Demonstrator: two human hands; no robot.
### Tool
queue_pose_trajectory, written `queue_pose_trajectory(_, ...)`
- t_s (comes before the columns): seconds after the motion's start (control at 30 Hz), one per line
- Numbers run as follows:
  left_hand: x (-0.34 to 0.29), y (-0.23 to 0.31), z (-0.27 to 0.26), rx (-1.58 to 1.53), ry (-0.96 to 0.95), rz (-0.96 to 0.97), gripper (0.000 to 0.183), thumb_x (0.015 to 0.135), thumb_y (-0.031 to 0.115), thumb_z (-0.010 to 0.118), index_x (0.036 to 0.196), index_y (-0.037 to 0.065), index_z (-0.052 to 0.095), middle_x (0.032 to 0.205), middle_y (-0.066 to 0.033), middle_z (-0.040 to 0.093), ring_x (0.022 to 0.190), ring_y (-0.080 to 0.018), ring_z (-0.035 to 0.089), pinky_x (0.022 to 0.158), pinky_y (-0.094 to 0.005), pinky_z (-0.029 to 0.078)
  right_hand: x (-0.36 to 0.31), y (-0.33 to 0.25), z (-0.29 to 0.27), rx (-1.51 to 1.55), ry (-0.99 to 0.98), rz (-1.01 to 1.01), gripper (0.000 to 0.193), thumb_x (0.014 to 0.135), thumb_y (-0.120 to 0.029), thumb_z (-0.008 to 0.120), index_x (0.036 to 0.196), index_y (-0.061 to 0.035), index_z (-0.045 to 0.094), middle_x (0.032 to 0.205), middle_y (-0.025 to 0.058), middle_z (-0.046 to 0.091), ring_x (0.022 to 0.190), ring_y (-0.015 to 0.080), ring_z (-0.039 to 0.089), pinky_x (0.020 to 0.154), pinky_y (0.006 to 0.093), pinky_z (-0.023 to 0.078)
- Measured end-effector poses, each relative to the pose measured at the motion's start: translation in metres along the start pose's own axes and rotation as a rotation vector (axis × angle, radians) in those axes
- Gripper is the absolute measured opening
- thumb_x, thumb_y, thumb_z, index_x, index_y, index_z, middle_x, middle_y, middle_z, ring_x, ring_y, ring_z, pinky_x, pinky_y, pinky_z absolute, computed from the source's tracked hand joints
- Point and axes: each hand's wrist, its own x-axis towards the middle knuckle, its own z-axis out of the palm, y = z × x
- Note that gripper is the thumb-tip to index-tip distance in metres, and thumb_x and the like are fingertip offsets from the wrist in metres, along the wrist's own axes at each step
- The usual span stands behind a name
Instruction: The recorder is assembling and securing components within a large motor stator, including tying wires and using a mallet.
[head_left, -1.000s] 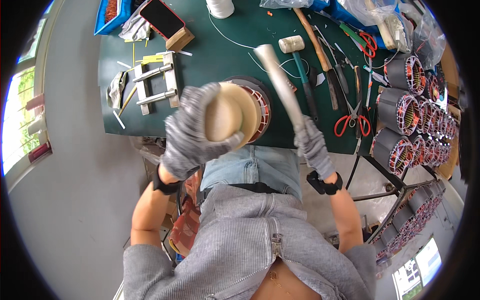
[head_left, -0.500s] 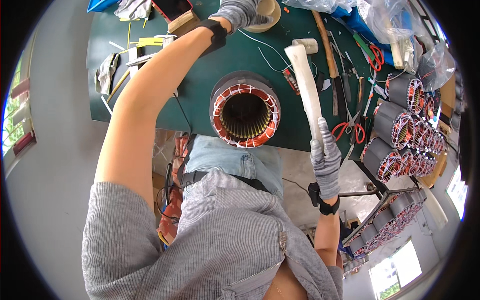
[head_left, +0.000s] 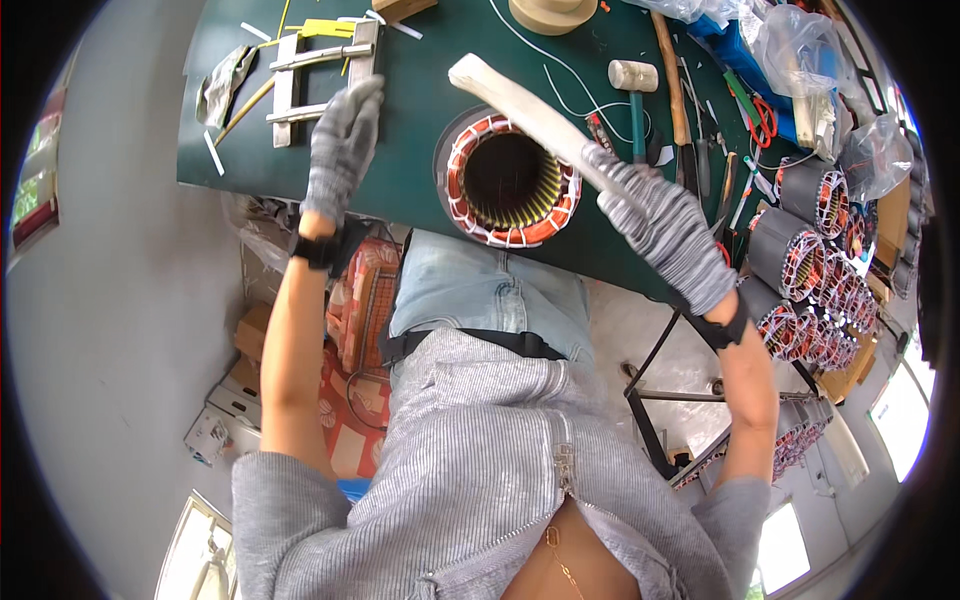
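Green workbench [head_left: 420, 130] seen from above, crowded with tools, in a workshop with a grey floor. At its near edge sits a stator [head_left: 510, 180], a metal ring wound with copper wire, its bore facing up. Gloved right hand [head_left: 665, 225] is closed around the handle of a pale mallet [head_left: 520, 100], whose head is raised above and behind the stator. Gloved left hand [head_left: 342, 145] hovers open, fingers spread, left of the stator, holding nothing. A careless blow could nick the copper windings, or nudge the stator off the near edge.
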Motion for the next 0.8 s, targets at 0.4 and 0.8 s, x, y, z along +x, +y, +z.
queue_pose_trajectory(0.4,-0.126,0.016,0.014,-0.085,0.182,-0.352,0.025,0.089,0.002,0.047,0.113,0.001,0.055,0.104,-0.0099,0.059,0.094,-0.0163,0.057,0.088,-0.027,0.044,-0.088,-0.005,0.091,-0.125,0.119,-0.143,0.043,0.086,-0.039,0.052,0.128,-0.0307,0.046,0.094,0.0133,0.059,0.065,0.0303,0.059,0.056,0.0368,0.049)
queue_pose_trajectory(0.8,-0.087,0.117,0.101,0.749,-0.26,0.328,0.044,0.079,0.043,0.058,0.101,0.005,0.057,0.099,-0.0113,0.059,0.095,-0.0261,0.057,0.086,-0.0393,0.042,-0.11,0.132,0.119,-0.015,0.537,0.476,0.051,0.089,-0.03,0.053,0.133,-0.0076,0.039,0.121,0.0227,0.051,0.107,0.0339,0.053,0.09,0.0367,0.042)
